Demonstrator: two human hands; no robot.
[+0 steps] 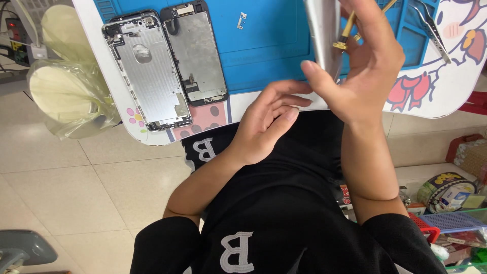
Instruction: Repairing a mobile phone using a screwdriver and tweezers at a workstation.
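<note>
Here, blue mat (pixel 264 56) on white table (pixel 96 45), tiled floor (pixel 66 182).

On the blue mat at the far left we see a phone's detached screen panel (pixel 197 53) lying face down, a dark-rimmed rectangle with a grey metal back. At the near right, on the floor, stands a round tin (pixel 446 190) with a yellow and black label, just beside small white and pale packages (pixel 459 197).
</note>
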